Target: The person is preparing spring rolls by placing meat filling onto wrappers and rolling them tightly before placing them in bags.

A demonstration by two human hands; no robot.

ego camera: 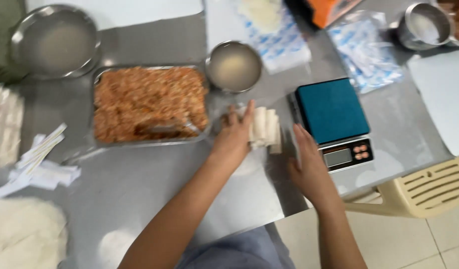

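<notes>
Between the tray of orange-brown filling (150, 102) and the blue-topped scale (332, 112), the left hand (234, 137) rests flat, fingers extended, against the white rolled wraps (264, 128), steadying them, while the right hand (309, 167) hovers open and empty beside them

Rectangular metal tray (101, 79) of orange-brown minced filling at centre. Round steel bowl (234, 66) of cloudy liquid just beside its right corner; larger steel bowl (54, 42) far left. Blue-topped digital kitchen scale (333, 117) to the right. Cream slatted plastic chair (424, 189) beyond the steel table (140, 184) edge.
</notes>
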